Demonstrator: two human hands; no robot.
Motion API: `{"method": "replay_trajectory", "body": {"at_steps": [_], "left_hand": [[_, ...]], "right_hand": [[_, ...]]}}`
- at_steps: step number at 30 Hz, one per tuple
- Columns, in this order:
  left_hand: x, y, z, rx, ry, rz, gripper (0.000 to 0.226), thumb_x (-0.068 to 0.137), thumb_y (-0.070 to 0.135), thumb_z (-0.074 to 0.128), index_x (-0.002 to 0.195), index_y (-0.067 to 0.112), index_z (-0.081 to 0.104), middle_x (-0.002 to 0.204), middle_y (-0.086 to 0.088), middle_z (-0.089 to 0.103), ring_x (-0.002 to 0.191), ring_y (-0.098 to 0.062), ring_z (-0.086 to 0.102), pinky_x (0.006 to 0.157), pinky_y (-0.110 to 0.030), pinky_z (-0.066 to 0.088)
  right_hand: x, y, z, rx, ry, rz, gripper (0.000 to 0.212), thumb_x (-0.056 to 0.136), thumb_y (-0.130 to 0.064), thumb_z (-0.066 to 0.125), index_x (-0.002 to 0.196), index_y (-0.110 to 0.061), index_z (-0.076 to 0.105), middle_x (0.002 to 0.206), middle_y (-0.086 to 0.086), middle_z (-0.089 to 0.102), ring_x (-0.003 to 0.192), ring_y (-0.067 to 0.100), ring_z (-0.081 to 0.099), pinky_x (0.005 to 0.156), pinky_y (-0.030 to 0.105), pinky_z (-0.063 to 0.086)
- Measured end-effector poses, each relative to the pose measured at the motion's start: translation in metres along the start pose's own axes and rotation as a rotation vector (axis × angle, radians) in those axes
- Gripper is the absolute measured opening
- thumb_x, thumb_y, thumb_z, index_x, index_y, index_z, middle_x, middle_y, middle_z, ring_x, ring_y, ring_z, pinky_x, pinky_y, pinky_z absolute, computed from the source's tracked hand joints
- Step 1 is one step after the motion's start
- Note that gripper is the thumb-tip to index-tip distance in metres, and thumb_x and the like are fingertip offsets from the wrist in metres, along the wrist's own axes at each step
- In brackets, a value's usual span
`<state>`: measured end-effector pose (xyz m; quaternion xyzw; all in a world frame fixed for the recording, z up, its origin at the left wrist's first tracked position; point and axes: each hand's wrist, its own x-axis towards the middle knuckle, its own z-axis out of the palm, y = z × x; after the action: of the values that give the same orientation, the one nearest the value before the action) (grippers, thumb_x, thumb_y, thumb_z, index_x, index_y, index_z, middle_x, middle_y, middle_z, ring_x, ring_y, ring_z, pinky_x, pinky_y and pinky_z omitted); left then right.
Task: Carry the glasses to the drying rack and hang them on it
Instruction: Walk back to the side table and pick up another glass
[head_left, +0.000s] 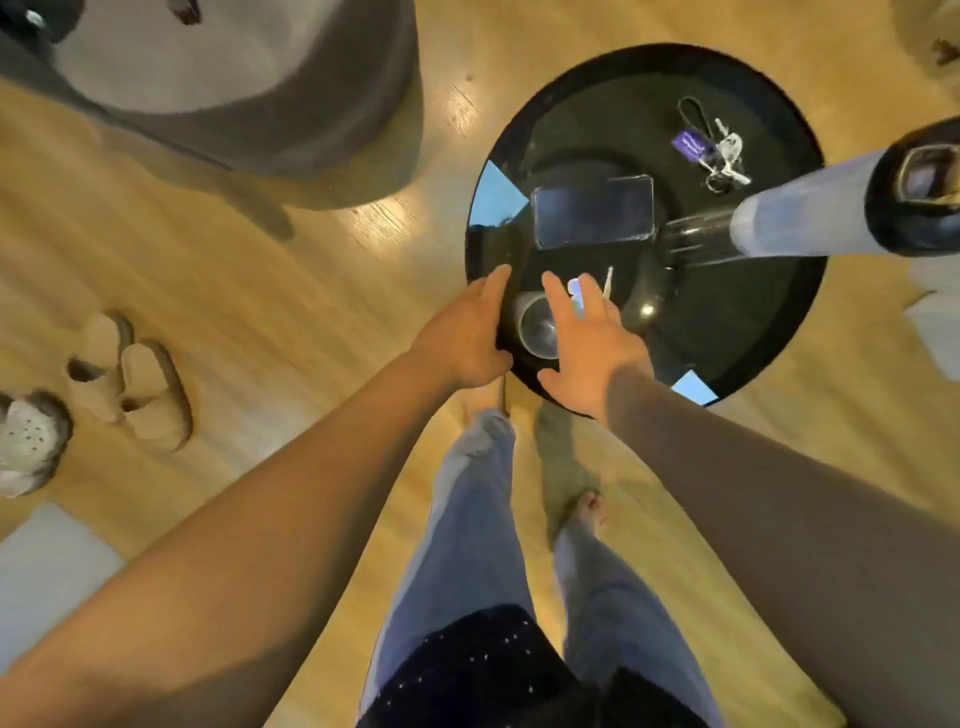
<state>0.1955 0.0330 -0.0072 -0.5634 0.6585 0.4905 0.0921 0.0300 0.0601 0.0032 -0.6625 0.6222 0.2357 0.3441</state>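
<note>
I am standing over a round black glossy bench (769, 332) on a warm wood-plank floor (322, 291). A clear glass (537, 327) stands upright near the bench's near edge, seen from above, its rim a pale ring. My left hand (467, 332) is at the glass's left side, fingers spread and loosely extended, thumb at the bench edge; I cannot tell whether it touches the glass. My right hand (587, 338) reaches in from the right with fingers spread wide over the far side of the glass, holding nothing that I can make out.

Farther back on the bench lies a dark phone (592, 210), flat, screen up. Beyond it, toward the far right, sits a bunch of keys (719, 150) with a purple tag and a black loop. A tall pale bottle with a black cap (831, 208) leans into view from the right. Bright blue reflections show on the bench's left and near rims.

On the floor to my left lie tan slippers (130, 379) and a white perforated clog (31, 441). A grey rounded seat (234, 78) fills the upper left. My blue jeans and a bare foot (589, 512) show below.
</note>
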Motion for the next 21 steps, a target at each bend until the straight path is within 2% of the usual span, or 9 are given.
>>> {"method": "replay_trajectory", "body": {"at_steps": [2, 4, 6, 8, 11, 14, 16, 19, 21], "left_hand": [[0.023, -0.012, 0.003, -0.239, -0.081, -0.088, 0.096, 0.075, 0.011, 0.076, 0.151, 0.015, 0.018, 0.138, -0.018, 0.052, 0.121, -0.034, 0.055, 0.093, -0.044, 0.051], [0.039, -0.018, 0.01, -0.526, -0.156, -0.278, 0.078, 0.081, 0.008, 0.068, 0.147, 0.014, 0.028, 0.124, -0.011, 0.059, 0.107, -0.023, 0.059, 0.085, -0.034, 0.051], [0.049, -0.023, 0.018, -0.845, -0.231, -0.465, 0.036, 0.088, 0.01, 0.059, 0.123, 0.014, 0.053, 0.098, -0.005, 0.061, 0.092, -0.018, 0.059, 0.08, -0.03, 0.048], [0.053, -0.027, 0.021, -1.114, -0.266, -0.577, 0.007, 0.095, 0.015, 0.052, 0.093, 0.016, 0.058, 0.09, -0.005, 0.059, 0.086, -0.02, 0.059, 0.082, -0.033, 0.048], [0.052, -0.026, 0.021, -1.278, -0.243, -0.677, 0.019, 0.099, 0.027, 0.05, 0.101, 0.009, 0.055, 0.095, -0.013, 0.062, 0.084, -0.024, 0.064, 0.082, -0.038, 0.054], [0.038, -0.007, 0.015, -1.3, -0.275, -0.69, 0.039, 0.097, 0.037, 0.052, 0.116, 0.004, 0.052, 0.098, -0.017, 0.066, 0.081, -0.025, 0.067, 0.069, -0.037, 0.059], [0.025, 0.015, 0.009, -1.371, -0.299, -0.643, 0.044, 0.095, 0.044, 0.052, 0.119, 0.007, 0.059, 0.1, -0.013, 0.07, 0.083, -0.025, 0.067, 0.067, -0.035, 0.056], [0.001, 0.053, 0.001, -1.523, -0.331, -0.523, 0.056, 0.093, 0.051, 0.051, 0.134, 0.013, 0.057, 0.124, -0.009, 0.058, 0.107, -0.026, 0.058, 0.08, -0.035, 0.048], [-0.02, 0.081, -0.006, -1.551, -0.393, -0.398, 0.052, 0.094, 0.051, 0.048, 0.123, 0.012, 0.067, 0.115, -0.008, 0.066, 0.099, -0.025, 0.065, 0.078, -0.036, 0.055]], "right_hand": [[0.021, -0.007, 0.01, -0.024, -0.034, 0.024, 0.106, 0.085, -0.037, 0.067, 0.15, -0.035, -0.016, 0.162, 0.013, -0.009, 0.146, 0.04, 0.01, 0.086, 0.047, 0.05], [0.037, -0.012, 0.021, -0.072, -0.04, 0.038, 0.102, 0.085, -0.037, 0.067, 0.151, -0.036, -0.01, 0.162, 0.014, -0.005, 0.141, 0.045, 0.021, 0.071, 0.042, 0.051], [0.047, -0.013, 0.032, -0.123, -0.037, 0.061, 0.094, 0.083, -0.034, 0.068, 0.151, -0.036, 0.003, 0.159, 0.015, 0.003, 0.13, 0.047, 0.033, 0.061, 0.037, 0.044], [0.053, -0.012, 0.034, -0.139, -0.003, 0.066, 0.083, 0.079, -0.031, 0.072, 0.144, -0.032, 0.021, 0.149, 0.015, 0.021, 0.114, 0.045, 0.045, 0.058, 0.035, 0.041], [0.049, -0.009, 0.022, -0.055, 0.044, 0.038, 0.075, 0.072, -0.034, 0.075, 0.134, -0.027, 0.033, 0.13, 0.014, 0.037, 0.101, 0.041, 0.052, 0.057, 0.036, 0.039], [0.024, -0.009, 0.0, 0.063, 0.159, 0.005, 0.076, 0.07, -0.045, 0.077, 0.131, -0.027, 0.036, 0.124, 0.012, 0.041, 0.099, 0.038, 0.055, 0.057, 0.036, 0.038], [-0.002, -0.012, -0.018, 0.144, 0.233, 0.014, 0.079, 0.066, -0.05, 0.077, 0.131, -0.029, 0.037, 0.122, 0.011, 0.043, 0.098, 0.036, 0.056, 0.059, 0.036, 0.039], [-0.051, -0.009, -0.05, 0.267, 0.323, 0.054, 0.076, 0.065, -0.05, 0.073, 0.13, -0.035, 0.036, 0.12, 0.007, 0.045, 0.092, 0.032, 0.058, 0.061, 0.035, 0.043], [-0.094, -0.001, -0.067, 0.373, 0.372, 0.068, 0.07, 0.064, -0.052, 0.07, 0.124, -0.04, 0.036, 0.116, 0.002, 0.046, 0.08, 0.026, 0.059, 0.056, 0.031, 0.04]]}}
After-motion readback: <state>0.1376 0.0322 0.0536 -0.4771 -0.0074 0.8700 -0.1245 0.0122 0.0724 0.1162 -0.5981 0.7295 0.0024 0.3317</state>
